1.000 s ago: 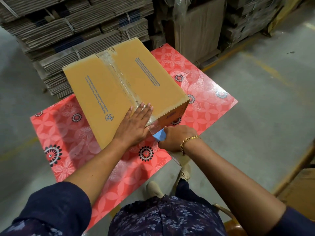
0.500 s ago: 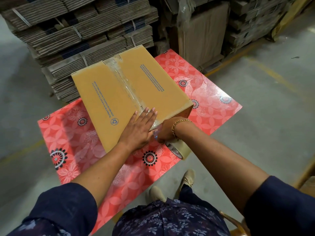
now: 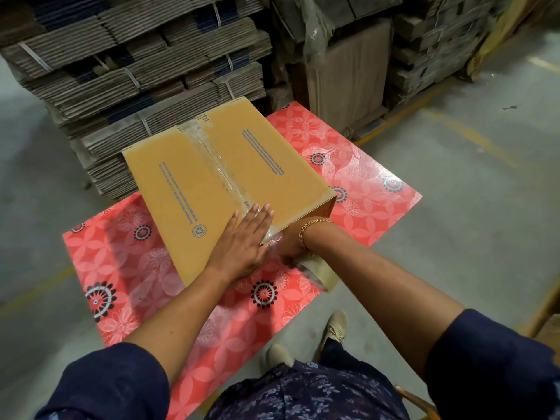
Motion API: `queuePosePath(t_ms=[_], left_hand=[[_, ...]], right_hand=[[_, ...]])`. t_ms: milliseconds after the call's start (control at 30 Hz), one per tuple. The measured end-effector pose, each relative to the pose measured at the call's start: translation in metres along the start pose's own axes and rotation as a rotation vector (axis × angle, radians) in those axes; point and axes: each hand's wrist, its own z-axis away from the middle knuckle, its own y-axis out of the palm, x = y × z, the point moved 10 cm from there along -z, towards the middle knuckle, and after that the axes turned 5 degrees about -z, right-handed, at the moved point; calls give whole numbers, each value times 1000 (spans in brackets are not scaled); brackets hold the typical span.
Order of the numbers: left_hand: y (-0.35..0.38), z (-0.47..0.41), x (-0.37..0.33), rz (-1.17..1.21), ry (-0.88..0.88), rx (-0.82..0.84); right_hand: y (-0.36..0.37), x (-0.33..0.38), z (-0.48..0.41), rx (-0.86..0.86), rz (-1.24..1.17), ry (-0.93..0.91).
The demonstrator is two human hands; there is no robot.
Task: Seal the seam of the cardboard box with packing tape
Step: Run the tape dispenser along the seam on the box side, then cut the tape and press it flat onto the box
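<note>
Head view looks down on a closed cardboard box (image 3: 230, 189) that sits on a table (image 3: 378, 201) covered in red floral print, its far end reaching the table's back edge and its near corner toward the middle of the table. Two lines of small blue print run along the box top, one on each flap, too fine to read; a blue recycling symbol (image 3: 199, 231) sits at the near end of the left flap. A strip of clear packing tape (image 3: 216, 165) runs down the centre seam from the far edge to the near edge, glossy and slightly wrinkled.

The left hand (image 3: 247, 237) lies flat and open on the box top at the near end of the seam, fingers spread and pointing away, palm pressing the tape down. The right hand (image 3: 289, 245) is just beside it, below the box's near edge against the front face, blurred by motion; it appears to be closed around a roll of packing tape (image 3: 318, 269), which shows tan and pale beneath the wrist, close to the table's near edge. A gold bracelet (image 3: 306, 230) circles the right wrist. The two hands nearly touch at the box's near corner.

Beyond the table's back edge stand bundles of flattened cardboard (image 3: 136, 62) tied with straps. Both sleeves are dark blue, and two beige shoes (image 3: 335, 327) show on the grey concrete floor below the table's near edge.
</note>
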Motion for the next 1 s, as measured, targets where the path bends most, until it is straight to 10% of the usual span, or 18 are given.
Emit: queuePosePath(t_ms=[133,433,700,1000], left_hand=[[1,1,-2,1,13,-38],[-6,1,-2,5,10,-67],[1,0,0,-16,-8,-46],[3,-2,1,-41,-15,-44]], right_hand=[[74,-81,13,127,150,145],[101,-75,32,-324,-140,-188],[122,18,2,-530,405,-638],[148,7,-18,-694,618,-701]])
